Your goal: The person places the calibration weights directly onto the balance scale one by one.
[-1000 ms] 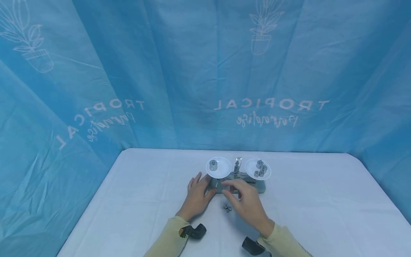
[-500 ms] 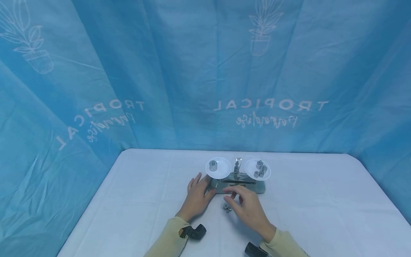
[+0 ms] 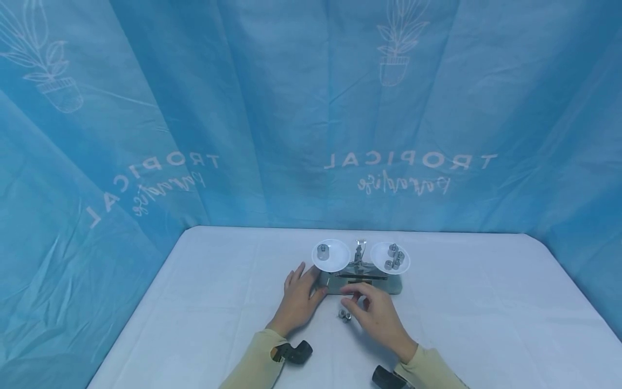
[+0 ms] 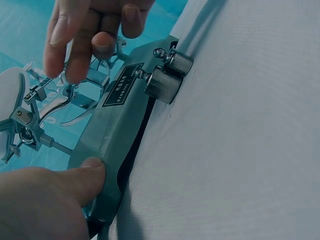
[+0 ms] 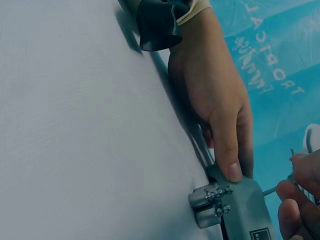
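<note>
A white-covered bench carries a grey balance scale with two white pans. The left hand rests flat beside the base's left end, thumb pressing it. The right hand hovers in front of the beam with loosely curled fingers, holding nothing, just above two small metal weights.
</note>
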`<action>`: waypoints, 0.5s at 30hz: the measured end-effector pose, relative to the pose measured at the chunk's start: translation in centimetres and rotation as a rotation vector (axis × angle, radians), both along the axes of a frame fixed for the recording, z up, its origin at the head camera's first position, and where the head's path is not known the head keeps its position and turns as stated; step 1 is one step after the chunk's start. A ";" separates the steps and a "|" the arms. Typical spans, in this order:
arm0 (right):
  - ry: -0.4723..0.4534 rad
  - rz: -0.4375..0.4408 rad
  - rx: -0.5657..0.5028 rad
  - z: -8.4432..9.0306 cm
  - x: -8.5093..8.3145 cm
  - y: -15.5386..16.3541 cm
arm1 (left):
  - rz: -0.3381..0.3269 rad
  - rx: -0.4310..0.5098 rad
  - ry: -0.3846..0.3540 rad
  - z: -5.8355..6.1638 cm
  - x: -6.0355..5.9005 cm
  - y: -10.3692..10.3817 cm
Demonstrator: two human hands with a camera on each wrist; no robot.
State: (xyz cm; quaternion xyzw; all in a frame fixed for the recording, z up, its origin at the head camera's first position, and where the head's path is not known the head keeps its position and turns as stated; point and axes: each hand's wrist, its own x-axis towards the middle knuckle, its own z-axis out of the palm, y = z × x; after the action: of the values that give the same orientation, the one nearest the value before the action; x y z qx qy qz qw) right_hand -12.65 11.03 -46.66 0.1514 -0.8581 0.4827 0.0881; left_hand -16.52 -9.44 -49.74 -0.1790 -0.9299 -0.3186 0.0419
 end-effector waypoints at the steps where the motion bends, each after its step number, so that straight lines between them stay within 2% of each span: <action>1: -0.003 0.001 -0.001 -0.1 0.0 0.0 | -0.001 0.001 -0.001 0.0 0.0 0.0; 15: -0.089 0.028 -0.005 -1.2 -0.1 0.2 | -0.007 0.010 0.001 0.2 0.2 0.0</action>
State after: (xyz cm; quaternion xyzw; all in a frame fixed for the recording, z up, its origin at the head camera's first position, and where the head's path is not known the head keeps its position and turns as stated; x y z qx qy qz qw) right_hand -12.75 11.27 -47.87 0.1414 -0.8579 0.4921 0.0436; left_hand -16.35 -9.46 -49.55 -0.1823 -0.9275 -0.3235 0.0423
